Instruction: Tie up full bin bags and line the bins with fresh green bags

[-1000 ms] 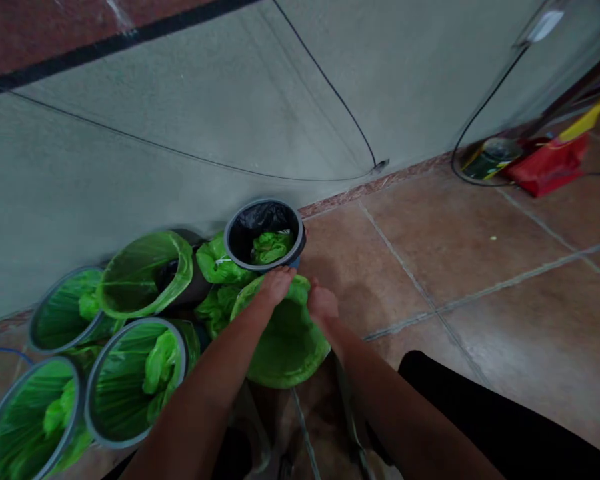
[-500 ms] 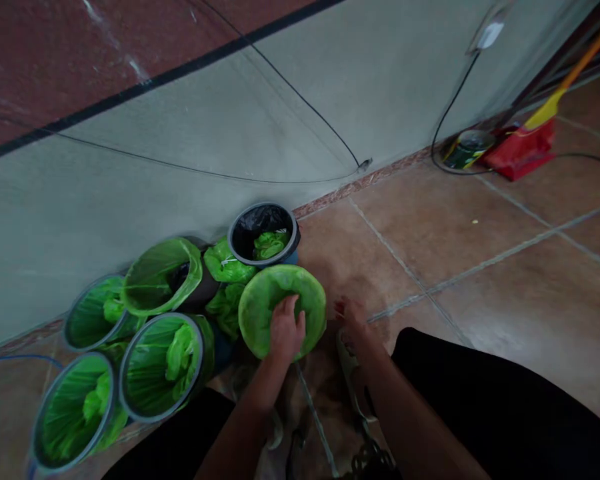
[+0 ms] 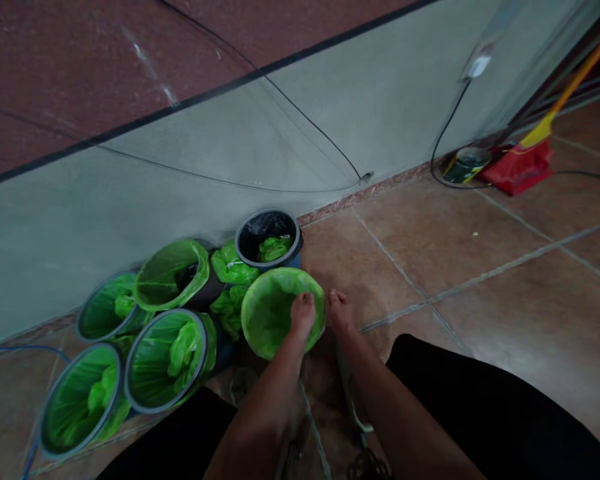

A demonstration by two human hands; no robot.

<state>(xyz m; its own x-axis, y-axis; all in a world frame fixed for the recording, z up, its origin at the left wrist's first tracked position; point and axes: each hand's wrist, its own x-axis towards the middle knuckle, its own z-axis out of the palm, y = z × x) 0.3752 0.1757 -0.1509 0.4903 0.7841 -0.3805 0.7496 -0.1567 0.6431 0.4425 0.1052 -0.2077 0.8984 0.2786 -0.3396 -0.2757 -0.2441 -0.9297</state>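
A round bin lined with a green plastic bag [image 3: 267,320] stands between my feet and the wall, its liner folded over the rim. My left hand [image 3: 303,313] is over the right part of its opening, with the fingers curled together. Just outside the right rim is my right hand [image 3: 341,312], close to the liner's edge, its fingers bent inward. What either hand holds, if anything, is too dim to make out. Behind this bin sits a bin with a black liner [image 3: 245,235] and a green bundle [image 3: 274,249] inside.
Several green-lined bins [image 3: 130,373] cluster on the left, some holding crumpled green bags [image 3: 184,350]. Tied green bags [image 3: 233,263] lie between bins. A black cable [image 3: 300,100] runs along the wall [image 3: 405,100]. A red dustpan [image 3: 520,167] and a can [image 3: 466,165] are at right.
My left hand has moved right from the bin's middle toward its right rim, its spread fingers now curled. The right hand has come slightly left, closer to the rim, fingers bending. The view has shifted slightly.
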